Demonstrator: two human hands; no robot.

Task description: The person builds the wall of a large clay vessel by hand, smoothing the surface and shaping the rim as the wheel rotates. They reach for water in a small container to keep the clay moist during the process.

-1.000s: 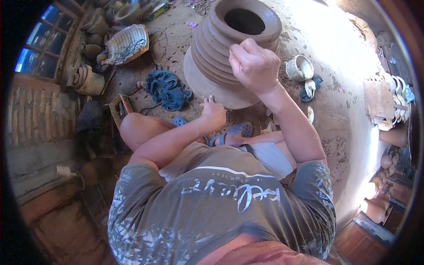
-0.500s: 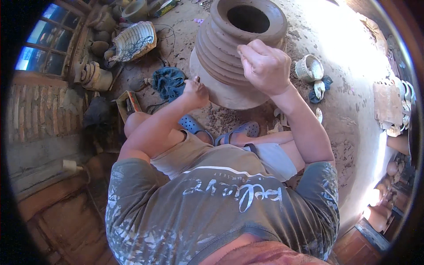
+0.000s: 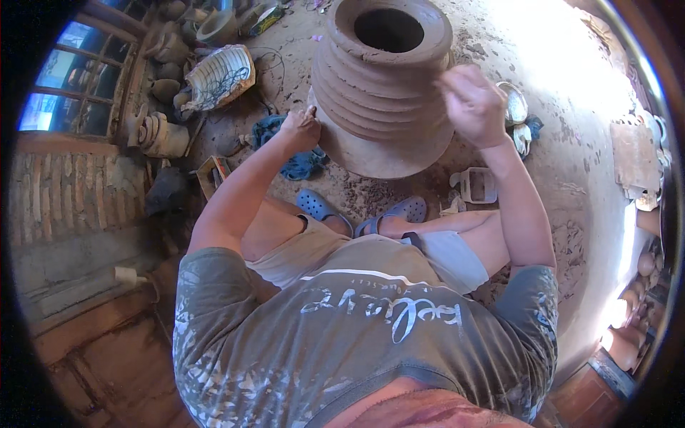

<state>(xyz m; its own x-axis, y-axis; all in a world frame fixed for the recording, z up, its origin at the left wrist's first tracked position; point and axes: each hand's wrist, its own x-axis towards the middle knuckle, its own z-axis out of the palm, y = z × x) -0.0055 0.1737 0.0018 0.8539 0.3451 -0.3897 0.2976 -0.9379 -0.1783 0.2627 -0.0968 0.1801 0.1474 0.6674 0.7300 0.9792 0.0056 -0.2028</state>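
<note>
A large ridged clay pot (image 3: 382, 96) with a thick rim and a wide dark mouth stands upright on a round turntable (image 3: 385, 162) in front of me. At the turntable's left edge, my left hand (image 3: 300, 130) is closed, its fingertips against that edge. My right hand (image 3: 474, 107) is beside the pot's right wall, fingers curled together and slightly blurred. Whatever it may hold is hidden, and I cannot tell whether it touches the clay.
Dark blue cloth (image 3: 303, 164) lies left of the turntable. At right are a bucket (image 3: 514, 103), another cloth (image 3: 534, 127) and a clear plastic container (image 3: 477, 185). A ribbed, cream-coloured vessel (image 3: 220, 77) stands at far left. My clogs (image 3: 407, 209) rest near the turntable.
My right hand has moved rightward and down from the pot's front to its right side. My left hand has shifted left and up along the turntable's edge. The view has shifted slightly.
</note>
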